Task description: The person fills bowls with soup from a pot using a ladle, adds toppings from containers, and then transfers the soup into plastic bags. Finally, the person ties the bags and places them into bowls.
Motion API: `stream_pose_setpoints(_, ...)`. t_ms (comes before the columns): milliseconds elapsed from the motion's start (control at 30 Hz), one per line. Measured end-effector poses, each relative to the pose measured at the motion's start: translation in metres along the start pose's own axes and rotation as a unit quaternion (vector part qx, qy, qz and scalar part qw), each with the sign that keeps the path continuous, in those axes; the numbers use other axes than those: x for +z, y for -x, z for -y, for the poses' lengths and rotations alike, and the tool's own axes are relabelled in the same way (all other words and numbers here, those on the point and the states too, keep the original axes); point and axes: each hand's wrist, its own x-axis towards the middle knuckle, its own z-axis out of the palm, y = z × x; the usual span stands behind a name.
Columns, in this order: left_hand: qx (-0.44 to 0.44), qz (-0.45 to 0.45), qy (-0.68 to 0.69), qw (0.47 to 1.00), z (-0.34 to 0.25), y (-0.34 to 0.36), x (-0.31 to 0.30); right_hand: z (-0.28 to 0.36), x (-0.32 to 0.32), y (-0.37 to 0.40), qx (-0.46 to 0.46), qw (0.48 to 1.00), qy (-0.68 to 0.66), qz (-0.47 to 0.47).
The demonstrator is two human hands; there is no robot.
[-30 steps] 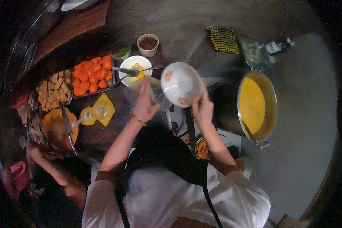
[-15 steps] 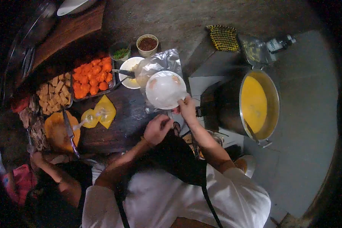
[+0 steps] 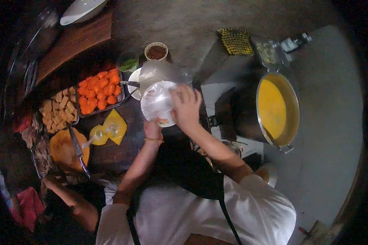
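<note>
A white plate (image 3: pixel 153 102) with a floral pattern and what looks like clear plastic over it is held above the dark table. My left hand (image 3: pixel 153 130) grips its near left edge, fingers partly hidden beneath. My right hand (image 3: pixel 187 108) is closed around the right side, fingertips reaching over the top, slightly blurred. Just beyond the plate lies a greyish, translucent plastic sheet (image 3: pixel 159 69). A white bowl (image 3: pixel 135 76) with dark-handled utensils across it is partly covered by the plate and sheet.
Trays of orange-coated balls (image 3: pixel 100 92) and tan fried cubes (image 3: pixel 61 108) stand left, near a knife (image 3: pixel 78 149) and tied yellow bags (image 3: pixel 114 124). A sauce cup (image 3: pixel 156 52) is at the back. Right stands a large pot of yellow liquid (image 3: pixel 272 108). A co-worker's arm (image 3: pixel 71 198) reaches in lower left.
The plate has moved left and slightly down. My left hand has come from beside it onto its near edge, and my right hand has shifted left and up over its side.
</note>
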Motion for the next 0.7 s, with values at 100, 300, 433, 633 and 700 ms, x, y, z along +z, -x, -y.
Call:
stream_pose_setpoints(100, -0.029, -0.054, -0.085, 0.994, -0.001, 0.006, 0.011, 0.005, 0.024, 0.002, -0.031, 0.984, -0.109, 0.141)
stream_pose_setpoints(300, 0.095, 0.159, -0.018, 0.983, -0.009, -0.006, 0.002, 0.028, -0.044, 0.01, -0.02, 0.929, -0.255, 0.266)
stream_pose_setpoints(433, 0.08, 0.068, -0.076, 0.992, -0.011, -0.007, 0.027, 0.017, -0.052, -0.025, 0.019, 0.988, -0.148, 0.044)
stream_pose_setpoints(633, 0.042, 0.108, -0.056, 0.992, -0.006, -0.024, 0.009, -0.013, -0.084, 0.025, -0.034, 0.961, -0.261, 0.089)
stream_pose_setpoints(700, 0.068, 0.047, -0.12, 0.989, -0.012, -0.025, 0.027, -0.063, -0.124, 0.061, 0.112, 0.981, -0.157, 0.029)
